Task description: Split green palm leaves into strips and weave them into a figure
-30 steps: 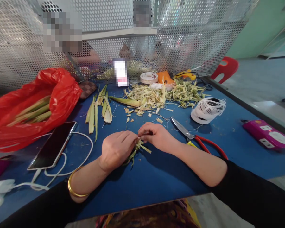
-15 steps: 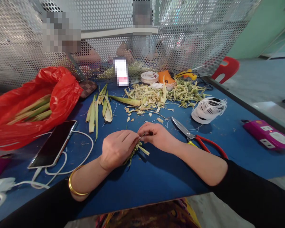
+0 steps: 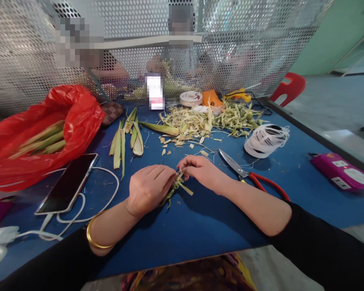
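Near the table's front, my left hand (image 3: pixel 148 186), with a gold bangle at its wrist, is closed on a small bunch of green leaf strips (image 3: pixel 177 186). Strip ends stick out below and to the right of its fingers. My right hand (image 3: pixel 200 173) meets it from the right, its thumb and forefinger pinched at the top of the bunch. A thin pale thread appears between the fingertips, too fine to follow. Beyond the hands lie loose leaf pieces (image 3: pixel 117 148) and a heap of pale shreds (image 3: pixel 188 121).
Red-handled scissors (image 3: pixel 235 163) and a spool of white cord (image 3: pixel 263 141) lie right. A phone (image 3: pixel 68 184) with a cable and a red bag (image 3: pixel 79 109) sit left. Behind stand a perforated metal screen (image 3: pixel 133 24) and people. A purple power strip (image 3: pixel 342 171) is far right.
My right fingertips have shifted slightly at the top of the bunch. More of the knotted green strips shows between the hands, and the protruding end has moved slightly right.
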The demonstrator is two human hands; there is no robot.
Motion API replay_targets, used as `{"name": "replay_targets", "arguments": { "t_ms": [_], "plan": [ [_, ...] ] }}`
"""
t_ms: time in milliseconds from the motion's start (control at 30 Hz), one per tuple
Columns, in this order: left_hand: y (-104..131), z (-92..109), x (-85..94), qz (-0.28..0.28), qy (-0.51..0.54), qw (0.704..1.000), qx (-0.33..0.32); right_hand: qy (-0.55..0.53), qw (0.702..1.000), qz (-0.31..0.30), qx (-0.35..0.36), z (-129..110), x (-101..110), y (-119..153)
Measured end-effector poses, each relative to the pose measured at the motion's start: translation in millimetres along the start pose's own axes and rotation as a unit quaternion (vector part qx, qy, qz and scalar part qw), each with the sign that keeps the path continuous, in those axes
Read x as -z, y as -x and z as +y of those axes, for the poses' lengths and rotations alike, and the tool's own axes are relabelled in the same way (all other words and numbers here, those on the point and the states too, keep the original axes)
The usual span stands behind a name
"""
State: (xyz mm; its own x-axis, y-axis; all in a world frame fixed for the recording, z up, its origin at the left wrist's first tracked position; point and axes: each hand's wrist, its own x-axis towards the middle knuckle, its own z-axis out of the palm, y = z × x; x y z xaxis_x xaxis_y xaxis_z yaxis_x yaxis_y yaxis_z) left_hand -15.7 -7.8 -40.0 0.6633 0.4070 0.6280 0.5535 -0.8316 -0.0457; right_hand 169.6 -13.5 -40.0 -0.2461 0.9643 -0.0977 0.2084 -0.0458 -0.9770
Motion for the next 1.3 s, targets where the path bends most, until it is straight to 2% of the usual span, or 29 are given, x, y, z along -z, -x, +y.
{"name": "replay_targets", "arguments": {
  "t_ms": [100,233,433,633,700,767,833,933,1033,1133,1300],
  "plan": [
    [0,0,-0.6,0.001,-0.002,1.000,0.002,0.016,0.999,-0.010,0.030,3,1,1],
    [2,-1,-1.6,-0.005,0.002,1.000,0.009,0.105,0.990,0.001,0.094,4,3,2],
    [2,-3,-1.4,-0.021,0.037,0.998,0.048,0.174,0.978,0.010,0.111,-6,10,5],
    [1,-5,-2.2,-0.063,0.103,0.980,0.157,0.318,0.922,0.061,0.211,-12,14,11],
    [2,-5,-2.8,-0.066,0.111,0.977,0.169,0.340,0.908,0.067,0.237,-13,13,13],
    [2,-5,-3.1,-0.068,0.112,0.976,0.172,0.342,0.905,0.069,0.243,-13,11,14],
    [2,-5,-2.9,-0.074,0.111,0.975,0.175,0.312,0.925,0.064,0.208,-12,9,14],
    [1,-5,-2.1,-0.088,0.122,0.971,0.187,0.207,0.975,0.034,0.073,-11,7,12],
    [0,-5,-1.6,-0.091,0.142,0.963,0.211,0.088,0.996,0.008,-0.020,-8,7,9],
    [0,-6,-1.7,-0.089,0.158,0.953,0.243,0.052,0.998,0.016,-0.040,-6,10,7],
    [-2,-7,-1.8,-0.094,0.167,0.944,0.268,0.123,0.992,-0.002,-0.037,-3,13,6]
  ]
}}
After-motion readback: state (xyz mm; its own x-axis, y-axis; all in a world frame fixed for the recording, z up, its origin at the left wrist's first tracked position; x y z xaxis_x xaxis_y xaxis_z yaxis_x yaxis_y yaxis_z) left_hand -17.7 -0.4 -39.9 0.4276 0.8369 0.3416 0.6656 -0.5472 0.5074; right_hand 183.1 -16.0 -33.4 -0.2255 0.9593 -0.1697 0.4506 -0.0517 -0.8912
